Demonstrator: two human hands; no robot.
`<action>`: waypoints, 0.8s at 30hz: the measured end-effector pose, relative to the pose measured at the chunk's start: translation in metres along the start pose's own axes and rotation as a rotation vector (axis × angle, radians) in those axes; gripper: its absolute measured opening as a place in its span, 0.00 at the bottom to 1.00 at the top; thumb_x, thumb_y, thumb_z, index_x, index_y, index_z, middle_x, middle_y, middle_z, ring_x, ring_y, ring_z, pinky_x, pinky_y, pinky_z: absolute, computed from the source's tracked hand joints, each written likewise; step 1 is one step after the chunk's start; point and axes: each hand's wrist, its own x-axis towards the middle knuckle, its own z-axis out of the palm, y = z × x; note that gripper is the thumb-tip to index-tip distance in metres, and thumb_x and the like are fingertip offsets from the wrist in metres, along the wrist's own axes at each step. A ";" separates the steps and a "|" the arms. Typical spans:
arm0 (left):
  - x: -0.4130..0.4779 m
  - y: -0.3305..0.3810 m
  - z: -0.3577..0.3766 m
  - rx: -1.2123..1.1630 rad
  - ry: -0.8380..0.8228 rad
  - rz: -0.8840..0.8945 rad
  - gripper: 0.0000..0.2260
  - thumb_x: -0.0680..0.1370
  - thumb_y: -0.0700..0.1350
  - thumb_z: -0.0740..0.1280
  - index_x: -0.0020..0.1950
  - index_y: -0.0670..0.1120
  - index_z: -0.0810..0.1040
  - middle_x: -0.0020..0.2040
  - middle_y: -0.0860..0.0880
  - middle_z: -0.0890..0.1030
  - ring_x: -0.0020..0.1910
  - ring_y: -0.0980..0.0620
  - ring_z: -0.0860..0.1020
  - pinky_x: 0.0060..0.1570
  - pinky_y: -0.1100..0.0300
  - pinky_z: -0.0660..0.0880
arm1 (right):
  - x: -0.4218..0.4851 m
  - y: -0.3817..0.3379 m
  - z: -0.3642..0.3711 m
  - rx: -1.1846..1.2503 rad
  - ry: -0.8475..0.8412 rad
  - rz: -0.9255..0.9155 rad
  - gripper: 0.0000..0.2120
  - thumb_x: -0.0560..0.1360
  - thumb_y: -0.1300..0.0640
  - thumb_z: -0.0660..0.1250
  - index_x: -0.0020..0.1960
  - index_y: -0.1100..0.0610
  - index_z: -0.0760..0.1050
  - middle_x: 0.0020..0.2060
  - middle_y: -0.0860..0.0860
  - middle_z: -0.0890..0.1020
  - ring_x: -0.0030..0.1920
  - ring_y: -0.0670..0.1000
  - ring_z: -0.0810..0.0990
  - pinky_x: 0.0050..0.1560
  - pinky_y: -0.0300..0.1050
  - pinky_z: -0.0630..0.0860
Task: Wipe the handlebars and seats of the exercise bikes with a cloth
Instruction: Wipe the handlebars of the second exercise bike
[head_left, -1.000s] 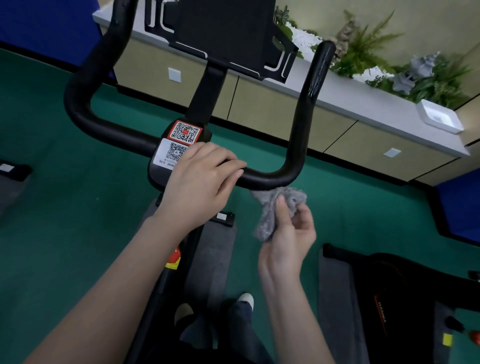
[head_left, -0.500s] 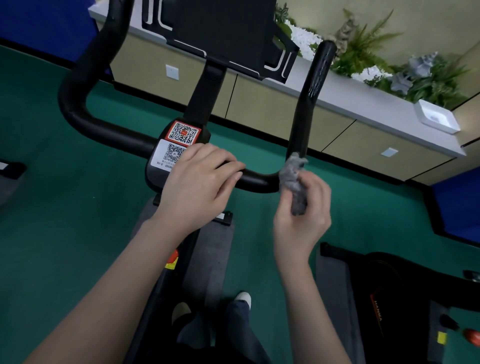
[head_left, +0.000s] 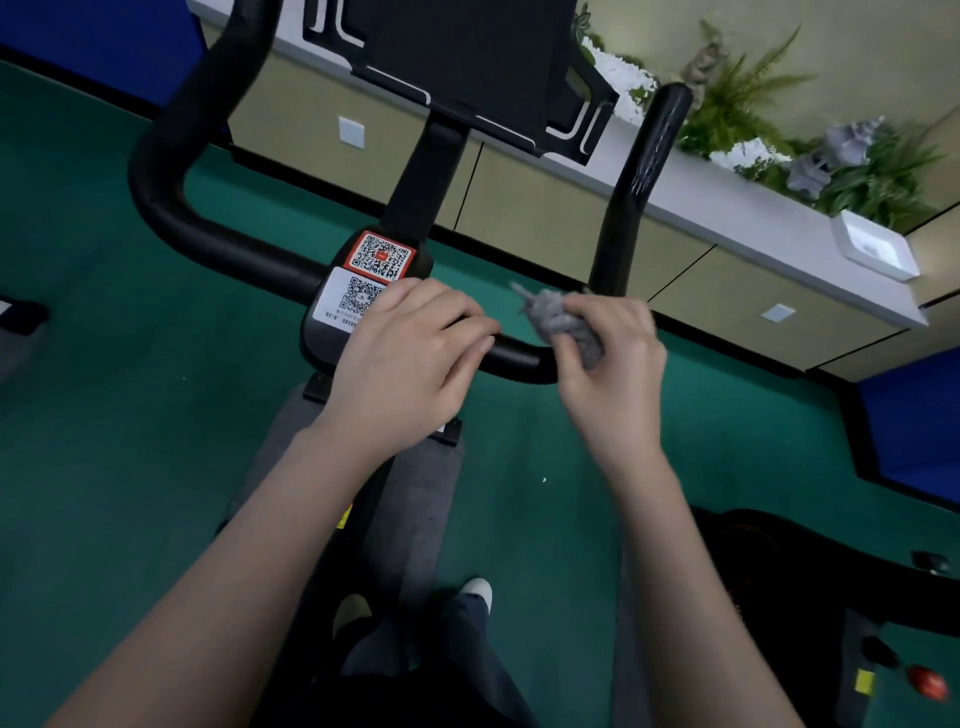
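Right hand (head_left: 613, 374) pinches the bunched cloth (head_left: 558, 318) — better wrapped round the handlebar (head_left: 249, 255) bend (left hand (head_left: 410, 364) rests loosely, steadying).

Left hand (head_left: 410, 358): palm down, fingers lightly bent and close together, resting on the handlebar (head_left: 244, 252), fingertips pointing right. Left forearm: bare, entering from the lower left. Right hand (head_left: 615, 374): back toward the camera, fingers curled round a bunched cloth (head_left: 558, 319) held against the bar. Right forearm: bare, entering from the lower right. The 2 hands are near each other, not touching.
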 end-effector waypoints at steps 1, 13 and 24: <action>0.000 0.000 0.000 0.003 -0.004 0.001 0.10 0.79 0.45 0.61 0.52 0.45 0.82 0.46 0.50 0.81 0.48 0.46 0.78 0.56 0.54 0.67 | 0.009 -0.001 -0.003 -0.021 -0.138 -0.048 0.10 0.71 0.69 0.69 0.50 0.62 0.81 0.46 0.54 0.84 0.50 0.56 0.76 0.51 0.30 0.64; -0.001 -0.002 0.001 0.017 -0.003 0.008 0.12 0.79 0.46 0.60 0.53 0.44 0.82 0.46 0.49 0.81 0.47 0.46 0.77 0.56 0.54 0.66 | 0.055 0.000 -0.015 -0.131 -0.723 -0.193 0.09 0.77 0.58 0.66 0.49 0.60 0.83 0.45 0.54 0.84 0.46 0.54 0.80 0.49 0.39 0.70; -0.001 -0.003 0.001 0.013 -0.025 0.002 0.12 0.80 0.46 0.59 0.54 0.46 0.82 0.47 0.50 0.81 0.49 0.46 0.77 0.56 0.55 0.66 | 0.064 -0.004 -0.014 -0.189 -0.790 -0.132 0.07 0.77 0.58 0.67 0.50 0.56 0.82 0.41 0.50 0.82 0.26 0.36 0.76 0.32 0.36 0.78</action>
